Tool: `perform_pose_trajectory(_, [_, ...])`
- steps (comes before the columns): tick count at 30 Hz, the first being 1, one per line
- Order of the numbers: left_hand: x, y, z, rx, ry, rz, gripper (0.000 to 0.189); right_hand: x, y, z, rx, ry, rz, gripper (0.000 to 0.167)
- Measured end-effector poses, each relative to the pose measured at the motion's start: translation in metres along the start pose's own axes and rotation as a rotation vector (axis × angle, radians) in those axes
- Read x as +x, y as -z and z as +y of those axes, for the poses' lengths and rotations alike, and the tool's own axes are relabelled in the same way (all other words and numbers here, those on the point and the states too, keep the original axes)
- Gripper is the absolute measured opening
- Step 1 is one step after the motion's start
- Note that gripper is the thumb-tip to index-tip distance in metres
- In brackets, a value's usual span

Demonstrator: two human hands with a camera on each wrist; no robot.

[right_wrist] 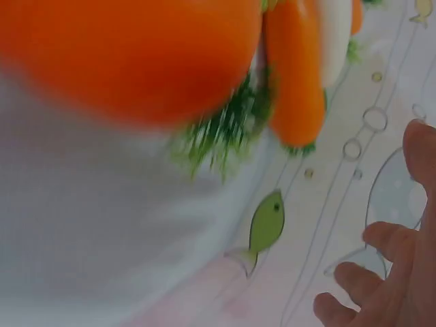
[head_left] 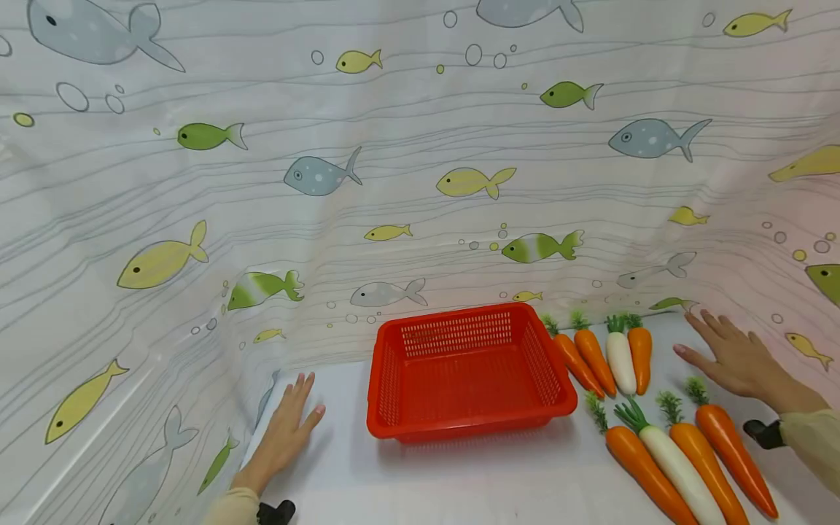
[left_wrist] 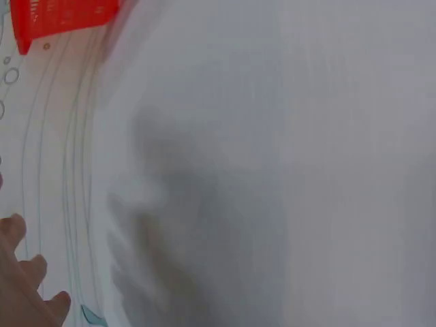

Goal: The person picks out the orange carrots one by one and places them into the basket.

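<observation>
My left hand (head_left: 284,429) hovers over the white table left of the red plastic basket (head_left: 469,430), fingers spread and nothing in them. On the right, my right hand (head_left: 741,357) is spread above the table beside the vegetables, holding nothing. Nearest to it are an orange carrot (head_left: 736,456) with a leafy green top and, farther back, a shorter carrot (head_left: 639,359). A white radish (head_left: 679,470) lies among the front carrots, and a smaller white radish (head_left: 620,362) among the back ones. In the right wrist view, a large carrot (right_wrist: 136,54) fills the upper left, blurred.
A white curtain (head_left: 407,255) printed with fish and bubbles hangs behind and around the table (head_left: 459,488). The vegetables lie in two rows right of the basket, the back row close to its right wall. No vegetables show inside the basket.
</observation>
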State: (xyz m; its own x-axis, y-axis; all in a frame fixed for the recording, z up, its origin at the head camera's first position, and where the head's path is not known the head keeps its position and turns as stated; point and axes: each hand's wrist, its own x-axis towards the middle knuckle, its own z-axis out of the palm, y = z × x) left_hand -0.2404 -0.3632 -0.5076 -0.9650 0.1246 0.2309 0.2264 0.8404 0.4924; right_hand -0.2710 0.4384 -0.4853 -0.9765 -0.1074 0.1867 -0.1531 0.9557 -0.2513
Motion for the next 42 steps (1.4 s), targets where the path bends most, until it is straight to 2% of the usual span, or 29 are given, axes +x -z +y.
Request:
perform_pose_trajectory(3, [0.005,-0.012,0.011,-0.122,0.014,-0.004,0.071,0.005,-0.008,-0.014,0.024,0.034,-0.013,0.086])
perform_pose_trajectory(7, [0.012,-0.031,0.030,-0.332,0.034,0.004,0.067,0.015,-0.016,-0.037,0.031,0.095,-0.002,0.081])
perform_pose_trajectory(14, [0.016,-0.060,0.064,-0.802,0.056,-0.078,0.062,0.033,-0.024,-0.082,0.086,0.188,-0.004,0.066])
perform_pose_trajectory(18, [0.015,-0.073,0.078,-0.953,0.029,-0.086,0.060,0.040,-0.033,-0.104,0.132,0.244,-0.009,0.060])
perform_pose_trajectory(23, [0.016,-0.088,0.088,-1.061,0.008,-0.057,0.063,0.049,-0.043,-0.123,0.123,0.287,-0.034,0.061])
perform_pose_trajectory(30, [0.017,-0.098,0.099,-1.103,0.024,0.000,0.067,0.062,-0.052,-0.141,0.161,0.305,-0.114,0.057])
perform_pose_trajectory(33, [0.017,-0.099,0.102,-1.109,0.026,0.006,0.067,0.065,-0.055,-0.149,0.169,0.277,-0.158,0.062])
perform_pose_trajectory(37, [0.015,-0.099,0.103,-1.111,0.034,0.018,0.066,0.069,-0.059,-0.156,0.127,0.224,-0.201,0.064])
perform_pose_trajectory(42, [0.016,-0.100,0.103,-1.096,0.032,0.029,0.065,0.076,-0.064,-0.161,0.059,0.138,-0.193,0.058])
